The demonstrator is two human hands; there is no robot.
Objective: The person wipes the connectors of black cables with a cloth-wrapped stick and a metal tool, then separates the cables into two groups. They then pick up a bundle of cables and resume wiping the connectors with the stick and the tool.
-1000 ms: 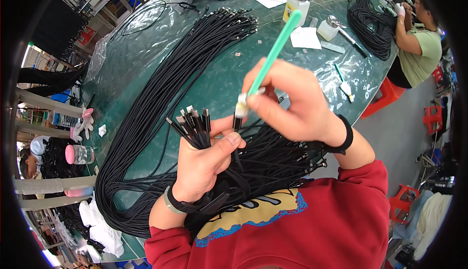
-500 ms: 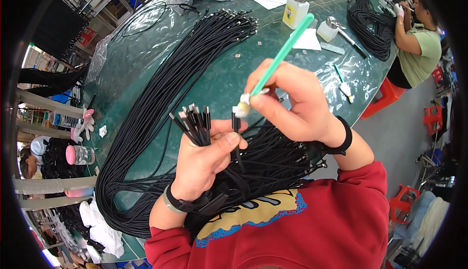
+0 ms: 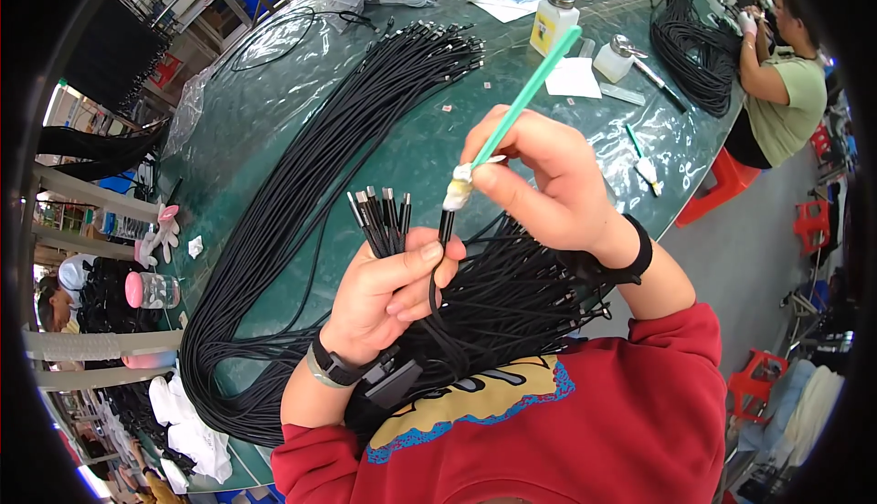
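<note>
My left hand (image 3: 379, 289) is closed round a small bunch of black cables (image 3: 382, 221), their metal plugs pointing up. Between its thumb and fingers one cable (image 3: 446, 228) stands apart from the bunch. My right hand (image 3: 553, 180) pinches a green stick (image 3: 530, 88) slanting up to the right. A whitish, yellow-stained wad (image 3: 459, 188) at the stick's lower end touches the top of that single cable and hides its plug. Beneath my hands, many cable ends (image 3: 525, 298) fan out to the right. A long bundle of black cables (image 3: 292, 170) curves along the table to the left.
On the green table (image 3: 402, 152) stand a white bottle with a yellow label (image 3: 551, 27) and a metal-topped bottle (image 3: 614, 60). Another green stick with a wad (image 3: 644, 161) lies at the right. A person in light green (image 3: 790, 106) works by another cable bundle (image 3: 690, 47).
The bunch in my left hand has tilted and shifted slightly right. The wad has come down over the single cable's plug, and the stick has moved slightly left with my right hand.
</note>
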